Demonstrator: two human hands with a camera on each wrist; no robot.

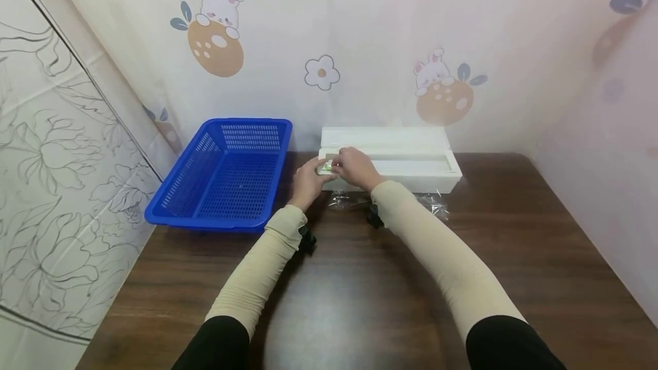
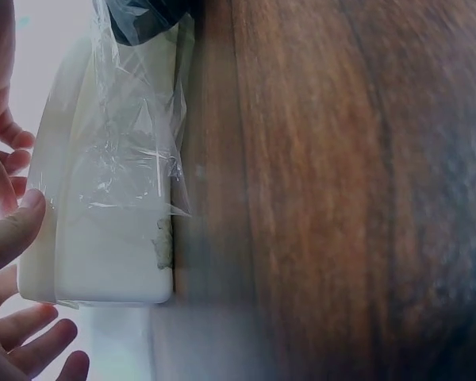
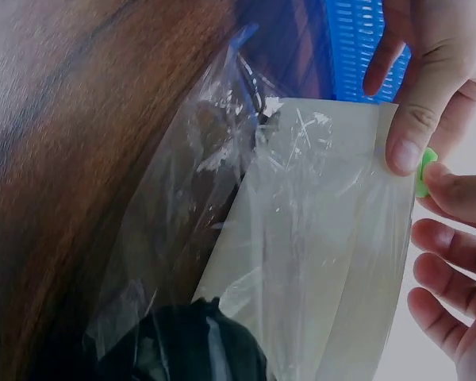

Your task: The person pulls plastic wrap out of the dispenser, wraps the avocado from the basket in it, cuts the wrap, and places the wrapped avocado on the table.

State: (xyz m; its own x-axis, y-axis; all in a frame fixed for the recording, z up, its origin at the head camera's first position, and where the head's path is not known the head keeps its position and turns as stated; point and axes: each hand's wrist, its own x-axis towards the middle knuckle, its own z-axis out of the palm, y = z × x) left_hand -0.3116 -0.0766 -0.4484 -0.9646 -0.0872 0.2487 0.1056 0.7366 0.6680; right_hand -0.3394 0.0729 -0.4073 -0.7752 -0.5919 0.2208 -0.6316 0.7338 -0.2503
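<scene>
A long white cling film dispenser [image 1: 411, 181] stands at the back of the table, its lid [image 1: 385, 138] raised behind a long recess. Clear film [image 3: 293, 182] hangs down its front. A small green tab [image 3: 425, 171] sits at the dispenser's left end. My left hand [image 1: 307, 183] grips that end, with the thumb on the front top edge beside the tab and the other fingers around the end. From above, my right hand [image 1: 357, 167] pinches the green tab. In the right wrist view the right thumb lies against it, the other fingers curled behind the dispenser.
To the left stands a blue plastic basket [image 1: 280, 187] with slotted sides, close to the left hand. Black wrist cameras [image 1: 307, 240] sit under both forearms. A patterned curtain [image 1: 370, 27] hangs behind the brown wooden table [image 1: 339, 301].
</scene>
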